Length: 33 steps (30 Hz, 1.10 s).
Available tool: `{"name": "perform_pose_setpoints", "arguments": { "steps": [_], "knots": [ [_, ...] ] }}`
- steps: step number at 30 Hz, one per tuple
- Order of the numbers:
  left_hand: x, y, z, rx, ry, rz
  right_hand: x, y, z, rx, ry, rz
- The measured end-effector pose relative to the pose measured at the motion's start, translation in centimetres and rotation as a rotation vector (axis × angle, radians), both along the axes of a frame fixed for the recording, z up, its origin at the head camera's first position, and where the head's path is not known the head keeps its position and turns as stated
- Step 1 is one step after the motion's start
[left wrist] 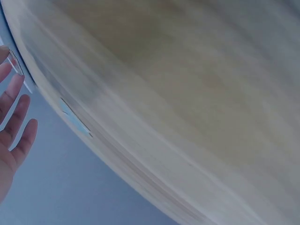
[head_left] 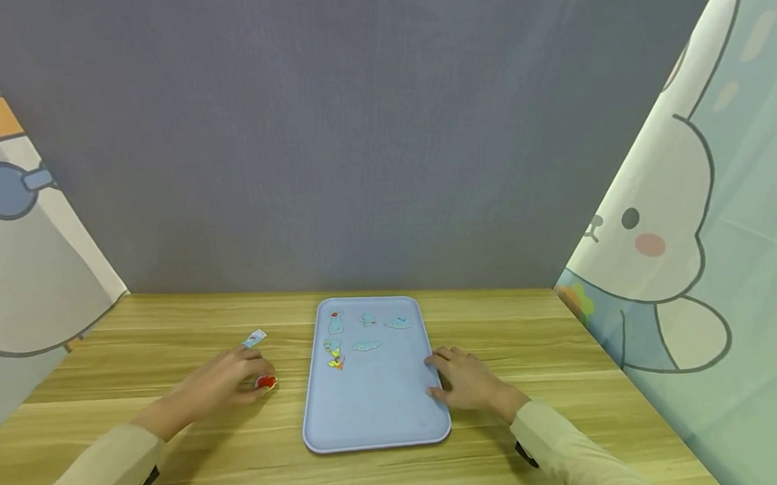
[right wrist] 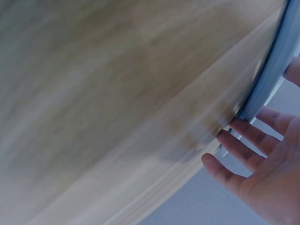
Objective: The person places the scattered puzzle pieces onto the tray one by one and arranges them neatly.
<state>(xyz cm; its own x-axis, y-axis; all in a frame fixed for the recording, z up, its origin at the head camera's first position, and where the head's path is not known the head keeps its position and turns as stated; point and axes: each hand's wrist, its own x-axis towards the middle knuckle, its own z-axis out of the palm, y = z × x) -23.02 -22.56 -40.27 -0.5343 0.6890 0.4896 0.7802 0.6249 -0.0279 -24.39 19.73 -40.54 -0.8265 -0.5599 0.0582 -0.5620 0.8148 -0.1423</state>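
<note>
In the head view, my left hand [head_left: 227, 383] pinches a small red piece [head_left: 266, 381] between thumb and fingers, left of the blue tray [head_left: 378, 419]. In the left wrist view, a thin piece [left wrist: 16, 62] sits between the thumb and fingers of the left hand [left wrist: 11, 122]. A light blue piece [head_left: 254, 338] lies on the wood just beyond that hand. My right hand [head_left: 468, 381] rests at the tray's right edge with fingers spread; the right wrist view shows the hand [right wrist: 267, 159] with its fingertips by the tray rim [right wrist: 269, 70].
Several flat, irregular pieces lie in the tray's far half, among them a pale blue one [head_left: 367, 345] and a yellow one [head_left: 336, 363]. A grey panel [head_left: 337, 142] stands behind the wooden table [head_left: 518, 323], with printed cloths on both sides.
</note>
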Motion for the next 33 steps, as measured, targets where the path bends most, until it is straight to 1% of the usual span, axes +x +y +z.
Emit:
{"name": "perform_pose_setpoints", "arguments": {
  "steps": [8,15,19,20,24,26,28,31,33],
  "knots": [
    [-0.6,2.2,0.4,-0.007,-0.048,0.025,-0.1,-0.1,-0.1,0.001,0.004,0.001],
    [-1.1,4.6,0.8,0.022,-0.093,-0.009,0.0,0.0,-0.1,-0.002,0.001,-0.008],
    [-1.6,6.1,0.9,0.013,-0.101,-0.004,0.0,0.0,-0.1,0.003,-0.004,-0.015],
    [-1.7,6.4,1.0,0.01,-0.11,-0.002,0.0,0.0,-0.1,0.003,-0.007,-0.018],
    [-2.0,7.7,1.2,0.01,-0.19,0.001,0.0,0.0,-0.1,0.004,-0.002,-0.021],
    [-2.2,8.3,1.2,-0.001,-0.208,-0.003,0.0,0.0,-0.1,0.004,0.003,-0.018],
    [-2.6,8.8,1.2,-0.018,-0.198,-0.008,0.0,0.0,-0.1,0.002,0.006,-0.013],
    [-3.1,9.7,0.9,-0.038,-0.155,-0.03,0.0,0.0,0.0,0.003,0.006,-0.013],
    [-3.4,10.3,0.9,-0.045,-0.148,-0.032,0.0,0.0,0.0,0.002,0.004,-0.015]
  ]
}}
